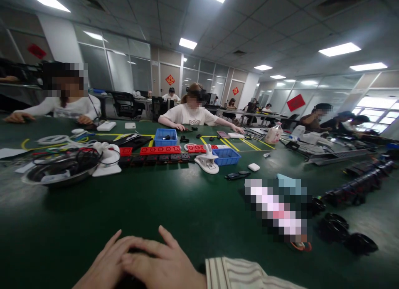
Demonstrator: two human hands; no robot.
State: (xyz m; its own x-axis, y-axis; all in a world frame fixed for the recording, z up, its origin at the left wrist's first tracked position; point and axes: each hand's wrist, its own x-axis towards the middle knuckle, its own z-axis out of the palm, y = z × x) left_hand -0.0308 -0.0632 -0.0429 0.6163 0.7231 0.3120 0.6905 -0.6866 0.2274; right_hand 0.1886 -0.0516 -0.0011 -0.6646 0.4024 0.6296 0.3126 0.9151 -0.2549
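My left hand (107,258) and my right hand (165,260) meet low in the view, above the near edge of the green table (187,197). The fingertips of the right hand overlap the left fingers. Both hands have their fingers stretched out and appear to hold nothing; the space beneath the palms is hidden. A striped cuff (233,272) covers my right wrist. Ahead and to the right lies a long object (277,210) blurred by pixels, and beside it a light-blue one (291,185). Neither hand touches them.
A steel bowl (59,179) with cables stands at left, beside a white clip-like stand (107,160). Red sockets (160,150) run across the middle, between two blue bins (165,137). Black rings (361,243) lie at right. Several people sit around, one opposite me (193,112).
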